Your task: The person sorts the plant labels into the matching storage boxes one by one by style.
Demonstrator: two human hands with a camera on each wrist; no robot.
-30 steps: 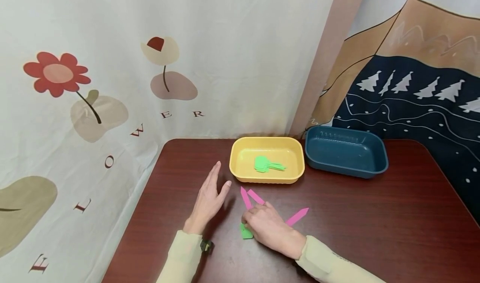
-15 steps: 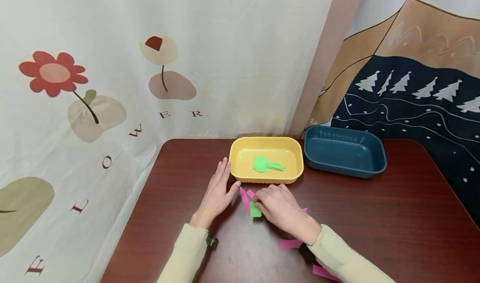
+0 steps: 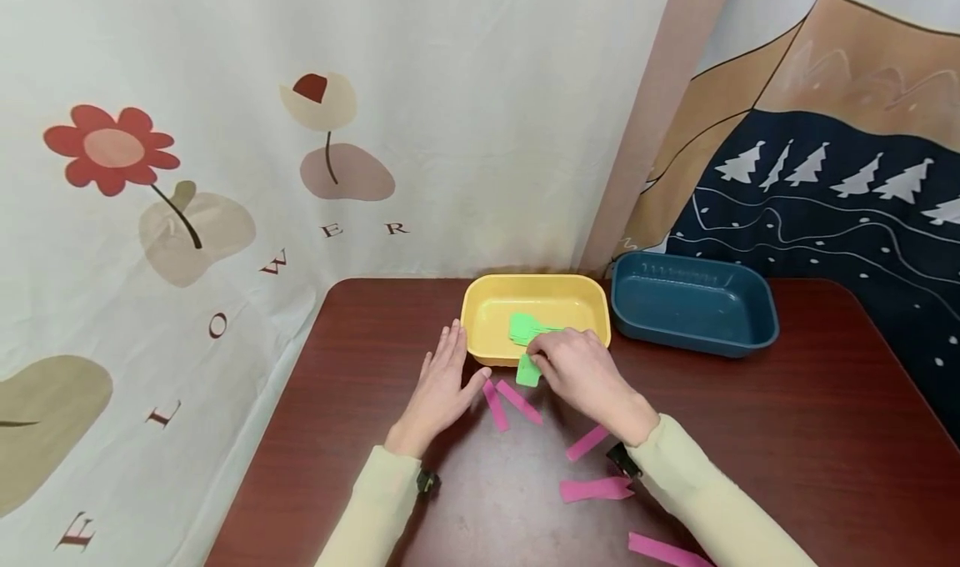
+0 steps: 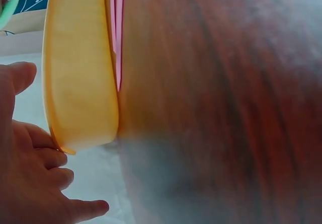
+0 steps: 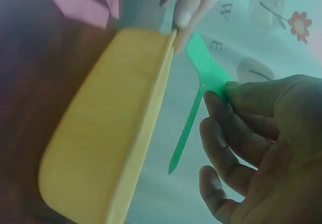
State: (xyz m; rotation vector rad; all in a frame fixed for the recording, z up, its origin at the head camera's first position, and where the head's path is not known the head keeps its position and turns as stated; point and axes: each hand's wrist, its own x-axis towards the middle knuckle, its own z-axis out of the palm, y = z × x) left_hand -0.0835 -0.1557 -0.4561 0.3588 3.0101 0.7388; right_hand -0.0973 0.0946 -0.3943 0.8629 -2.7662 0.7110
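My right hand [image 3: 588, 377] pinches a green T-shaped plant label [image 5: 207, 65] by its wide head, thumb against fingertips. In the right wrist view its pointed stem hangs downward beside the rim of a yellow basin [image 5: 143, 128]. The head view has this hand over the basin's near edge. Inside the basin lies a small stack of green plant labels [image 3: 523, 327], partly hidden by the right hand. My left hand [image 3: 437, 390] has its fingers extended, with the fingertips at the basin's left rim.
Several pink pointed strip labels [image 3: 596, 489] lie scattered on the brown table [image 3: 360, 342], two of them right in front of the yellow basin. A dark blue basin [image 3: 690, 343] stands to its right. Printed curtains [image 3: 465, 133] hang behind the table.
The right hand has carried the green plant label from the table up to the yellow basin's near edge. The left hand has moved forward and right to the basin's left rim.
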